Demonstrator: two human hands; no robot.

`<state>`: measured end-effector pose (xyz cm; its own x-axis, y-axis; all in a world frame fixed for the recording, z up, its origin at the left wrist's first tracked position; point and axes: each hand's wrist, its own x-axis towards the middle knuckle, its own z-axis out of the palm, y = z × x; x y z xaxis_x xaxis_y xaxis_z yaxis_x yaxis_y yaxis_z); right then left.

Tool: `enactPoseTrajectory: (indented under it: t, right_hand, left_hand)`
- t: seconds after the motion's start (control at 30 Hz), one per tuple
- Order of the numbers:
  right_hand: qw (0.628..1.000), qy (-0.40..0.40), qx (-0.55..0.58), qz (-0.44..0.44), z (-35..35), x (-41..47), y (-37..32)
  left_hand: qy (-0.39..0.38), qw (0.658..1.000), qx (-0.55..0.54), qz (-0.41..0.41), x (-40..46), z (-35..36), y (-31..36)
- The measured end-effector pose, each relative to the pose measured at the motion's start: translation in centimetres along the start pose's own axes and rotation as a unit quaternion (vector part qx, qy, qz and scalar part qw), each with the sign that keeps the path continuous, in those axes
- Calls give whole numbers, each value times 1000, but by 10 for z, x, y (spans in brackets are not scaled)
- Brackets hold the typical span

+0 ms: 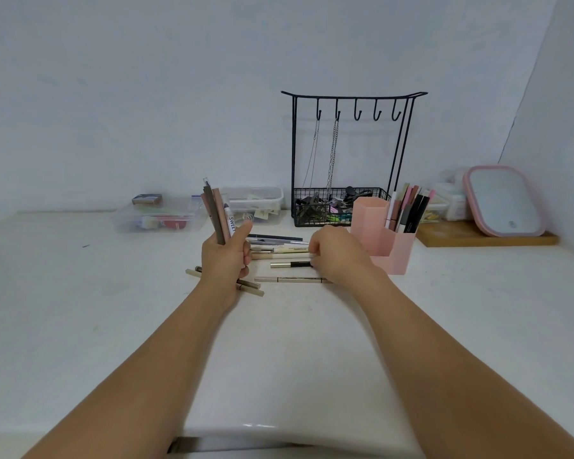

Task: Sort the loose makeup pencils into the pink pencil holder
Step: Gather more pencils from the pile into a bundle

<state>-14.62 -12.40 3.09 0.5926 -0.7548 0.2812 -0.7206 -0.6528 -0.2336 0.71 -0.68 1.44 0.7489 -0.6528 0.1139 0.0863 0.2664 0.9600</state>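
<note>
— What is the left hand doing?
— It is gripping a bunch of pencils upright, fingers curled round them.
— And the right hand?
— Its curled fingers are reaching down onto the loose pencils on the table; whether it is pinching one, I cannot tell.
— The pink holder?
— Standing at the right hand's three o'clock, already carrying pencils.

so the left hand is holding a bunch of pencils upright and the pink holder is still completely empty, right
Not quite. The left hand does grip a bunch of pencils upright, but the pink holder is not empty: the head view shows several pencils already standing in its right-hand compartment. Only the taller hexagonal compartment shows nothing sticking out.
</note>
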Motion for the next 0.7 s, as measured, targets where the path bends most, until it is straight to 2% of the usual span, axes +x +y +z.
enactPoseTrajectory:
  t: [0.33,0.47,0.53,0.63,0.7]
  right_hand:
    - [999,-30,-9,24,7,-3,-1]
    - [990,-24,140,18,-3,-1,-5]
    - [962,-10,271,18,-12,-4,-14]
    - [859,-25,509,40,-21,-14,-31]
    - [813,-23,580,42,-21,-17,-40]
  left_hand:
    - [-10,1000,24,7,-4,2,1]
    - [-7,1000,24,-2,-5,4,2]
    - [-16,1000,21,-3,-6,4,2]
    - [-43,999,15,-3,-7,6,2]
    - [-63,998,15,-3,-8,7,3]
